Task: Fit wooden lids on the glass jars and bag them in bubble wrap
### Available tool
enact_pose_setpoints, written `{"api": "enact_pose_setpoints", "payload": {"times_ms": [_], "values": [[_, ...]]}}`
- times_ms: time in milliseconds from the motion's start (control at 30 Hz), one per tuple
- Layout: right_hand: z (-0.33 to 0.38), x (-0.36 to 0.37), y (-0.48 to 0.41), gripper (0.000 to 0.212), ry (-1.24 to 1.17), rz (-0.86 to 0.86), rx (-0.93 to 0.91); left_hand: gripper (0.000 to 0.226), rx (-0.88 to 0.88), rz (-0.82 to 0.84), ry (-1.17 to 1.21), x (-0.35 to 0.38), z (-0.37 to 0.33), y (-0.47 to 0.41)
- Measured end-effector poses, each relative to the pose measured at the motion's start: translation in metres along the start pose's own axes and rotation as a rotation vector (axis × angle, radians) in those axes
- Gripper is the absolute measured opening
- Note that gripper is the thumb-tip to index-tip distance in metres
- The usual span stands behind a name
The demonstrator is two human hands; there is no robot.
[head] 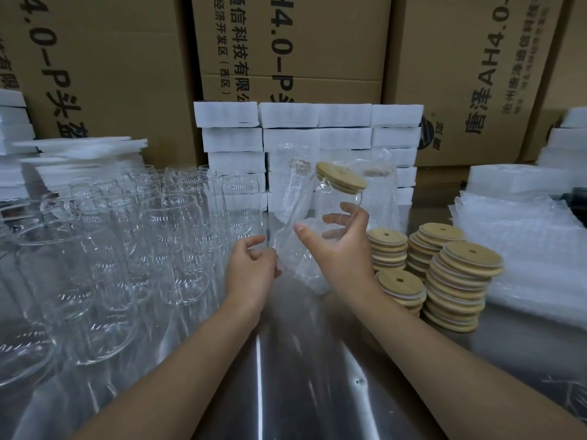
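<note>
My right hand holds a clear glass jar by its lower body, tilted slightly, with a round wooden lid fitted on top. My left hand pinches the edge of a bubble wrap bag that hangs open just below and left of the jar. Many lidless glass jars stand crowded on the left of the table. Several stacks of wooden lids sit to the right of my right hand. Two wrapped jars stand behind the held jar.
Flat bubble wrap bags lie piled at the right. White foam blocks are stacked at the back, more foam sheets at the left. Large cardboard boxes wall off the rear. The steel tabletop shows between my arms.
</note>
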State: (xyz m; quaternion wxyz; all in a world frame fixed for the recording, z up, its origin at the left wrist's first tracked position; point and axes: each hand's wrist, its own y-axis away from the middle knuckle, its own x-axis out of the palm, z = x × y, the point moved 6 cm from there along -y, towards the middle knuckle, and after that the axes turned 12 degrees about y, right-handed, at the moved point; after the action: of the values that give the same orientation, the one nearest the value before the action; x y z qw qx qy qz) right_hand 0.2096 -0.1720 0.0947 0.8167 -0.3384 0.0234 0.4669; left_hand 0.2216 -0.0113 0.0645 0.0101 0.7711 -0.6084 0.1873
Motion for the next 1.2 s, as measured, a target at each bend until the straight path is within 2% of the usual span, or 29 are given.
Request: {"api": "enact_pose_setpoints", "payload": {"times_ms": [167,300,467,567,633,700,800,933,1033,1133,1200], "values": [[0.002,0.001,0.002,0.072,0.073,0.038,-0.066,0.027,0.238,0.064,0.046,0.005,-0.018,0.009],[0.002,0.001,0.001,0.071,0.038,0.023,-0.057,0.026,0.321,0.186,0.135,0.014,-0.029,0.019],[-0.004,-0.007,-0.006,0.073,-0.146,-0.038,0.084,0.071,0.534,0.422,-0.283,0.031,-0.03,0.038],[-0.002,-0.006,-0.004,0.068,-0.222,-0.022,0.128,0.099,0.632,0.44,-0.444,0.038,-0.022,0.04],[0.001,-0.004,-0.001,0.067,-0.218,0.0,0.112,0.115,0.566,0.367,-0.431,0.035,-0.016,0.036],[0.006,-0.001,0.004,0.069,-0.196,0.027,0.06,0.131,0.409,0.297,-0.339,0.028,-0.009,0.027],[0.013,0.003,0.01,0.074,-0.148,0.065,-0.021,0.143,0.23,0.31,-0.178,0.023,-0.002,0.016],[0.022,0.009,0.013,0.081,-0.068,0.146,-0.122,0.122,0.272,0.291,-0.138,0.018,0.002,0.01],[0.027,0.009,0.013,0.074,0.005,0.166,-0.175,0.125,0.254,0.235,-0.061,0.016,0.002,0.008],[0.026,0.009,0.013,0.077,-0.076,0.213,-0.154,0.126,0.272,0.18,0.005,0.012,-0.001,0.006],[0.025,0.009,0.014,0.072,-0.157,0.253,-0.127,0.122,0.316,0.128,0.019,0.007,-0.004,0.008]]}}
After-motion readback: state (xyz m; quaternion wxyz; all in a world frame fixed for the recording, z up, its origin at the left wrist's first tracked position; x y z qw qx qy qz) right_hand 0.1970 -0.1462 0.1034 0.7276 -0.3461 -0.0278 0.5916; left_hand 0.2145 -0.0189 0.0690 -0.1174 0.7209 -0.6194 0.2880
